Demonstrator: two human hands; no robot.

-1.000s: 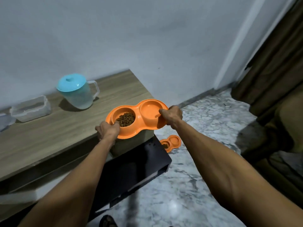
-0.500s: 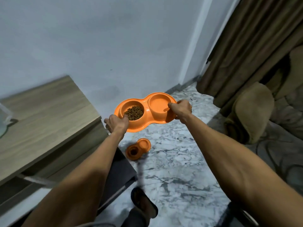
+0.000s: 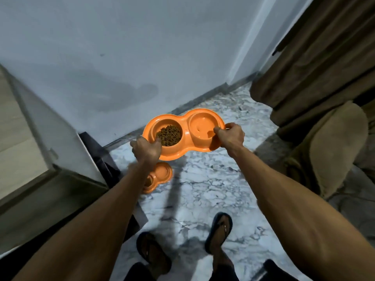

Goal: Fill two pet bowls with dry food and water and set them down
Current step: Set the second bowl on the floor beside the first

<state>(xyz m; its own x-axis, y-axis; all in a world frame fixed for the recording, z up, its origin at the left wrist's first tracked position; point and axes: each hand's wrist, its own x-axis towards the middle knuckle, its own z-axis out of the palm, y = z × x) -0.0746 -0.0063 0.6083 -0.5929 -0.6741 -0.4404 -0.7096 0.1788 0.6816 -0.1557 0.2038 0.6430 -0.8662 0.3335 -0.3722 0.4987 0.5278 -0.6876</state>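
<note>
An orange double pet bowl point(image 3: 185, 148) is held level in the air above the marble floor. Its left well holds brown dry food point(image 3: 169, 135); its right well looks wet with a little water. My left hand point(image 3: 146, 149) grips the bowl's left end and my right hand point(image 3: 231, 134) grips its right end. A second orange double bowl point(image 3: 162, 175) stands on the floor below, partly hidden behind my left forearm.
The wooden table point(image 3: 22, 142) and a black cabinet point(image 3: 105, 159) stand on the left. A grey wall rises ahead. Brown curtain point(image 3: 316, 57) and a tan cushion point(image 3: 332, 147) crowd the right. My sandalled feet point(image 3: 219, 232) stand on the marble floor point(image 3: 203, 191).
I have turned right, away from the table, and tilted down. The held bowl has travelled out over the floor near the second bowl; the jug and container have left view.
</note>
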